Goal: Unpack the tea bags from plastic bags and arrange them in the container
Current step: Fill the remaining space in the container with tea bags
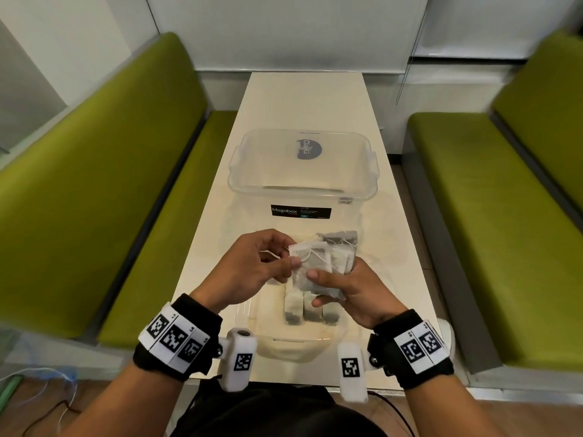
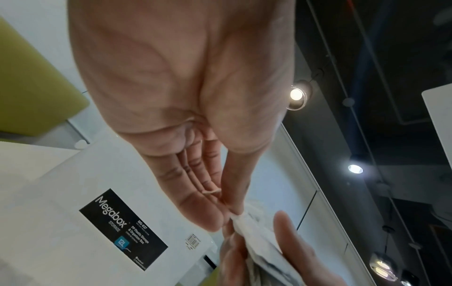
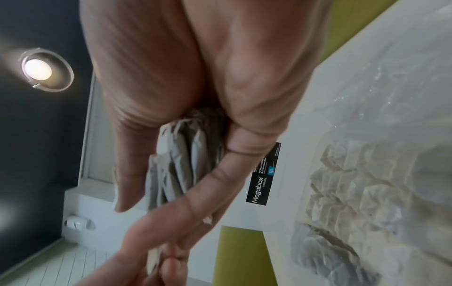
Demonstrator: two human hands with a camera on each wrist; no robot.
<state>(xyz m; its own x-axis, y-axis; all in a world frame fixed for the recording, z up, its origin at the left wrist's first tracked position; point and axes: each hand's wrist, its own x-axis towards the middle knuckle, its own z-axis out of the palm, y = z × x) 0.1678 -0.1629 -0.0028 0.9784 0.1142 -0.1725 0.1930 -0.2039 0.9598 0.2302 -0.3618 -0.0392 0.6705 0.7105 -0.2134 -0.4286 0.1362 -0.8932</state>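
Observation:
My right hand (image 1: pixel 331 285) grips a stack of several grey-white tea bags (image 1: pixel 334 257) above the clear container (image 1: pixel 243 313). The left hand (image 1: pixel 291 263) pinches the upper left corner of the front tea bag in that stack, thumb against fingertips. The left wrist view shows this pinch of the left hand (image 2: pixel 234 211) on the white paper corner of the tea bag (image 2: pixel 257 238). In the right wrist view the stack (image 3: pixel 181 160) sits on edge between thumb and fingers. A few tea bags (image 1: pixel 310 310) stand in a row on the container's floor, below my hands.
The container's clear lid (image 1: pixel 303 162) lies beyond it on the narrow cream table (image 1: pixel 303 102). Crumpled clear plastic bags with tea bags (image 3: pixel 354 193) lie on the table to the right. Green benches (image 1: pixel 94 184) flank both sides of the table.

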